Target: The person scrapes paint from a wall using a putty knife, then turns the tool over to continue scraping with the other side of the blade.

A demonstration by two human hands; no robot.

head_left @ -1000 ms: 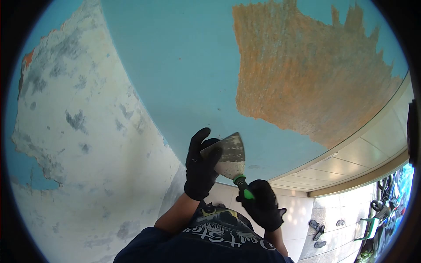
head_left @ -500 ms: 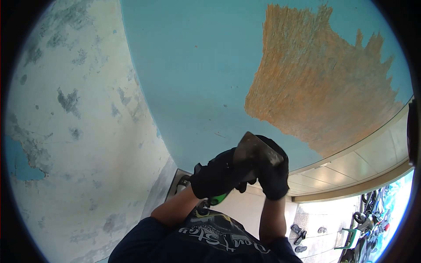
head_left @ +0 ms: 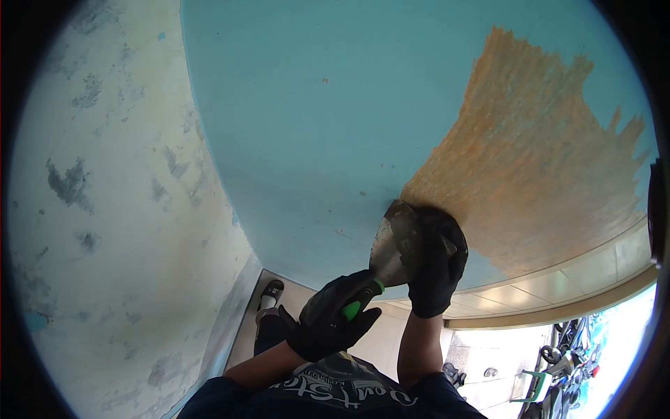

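My left hand (head_left: 331,318), in a black glove, is closed around the black-and-green handle of a putty knife (head_left: 392,244), with the thumb stretched along to the right. Its wide metal blade, smeared with pale residue, points up toward the blue wall (head_left: 300,126). My right hand (head_left: 436,265), gloved in black too, is closed right at the blade's right side, its fingers overlapping it. A greyish edge shows among those fingers; I cannot tell what they hold. Just above both, a rough orange-brown patch (head_left: 537,160) spreads across the blue wall.
To the left stands a whitish wall (head_left: 125,230) with grey blotches, meeting the blue one at a corner. A tiled ledge (head_left: 551,286) runs below the patch. Sandals (head_left: 453,375), a green-framed stool (head_left: 536,386) and parked motorbikes (head_left: 569,363) are at lower right.
My left hand has drawn back down along the knife, baring its green handle. My right hand stays by the blade. The view has shifted, so the patch sits farther right and lower.
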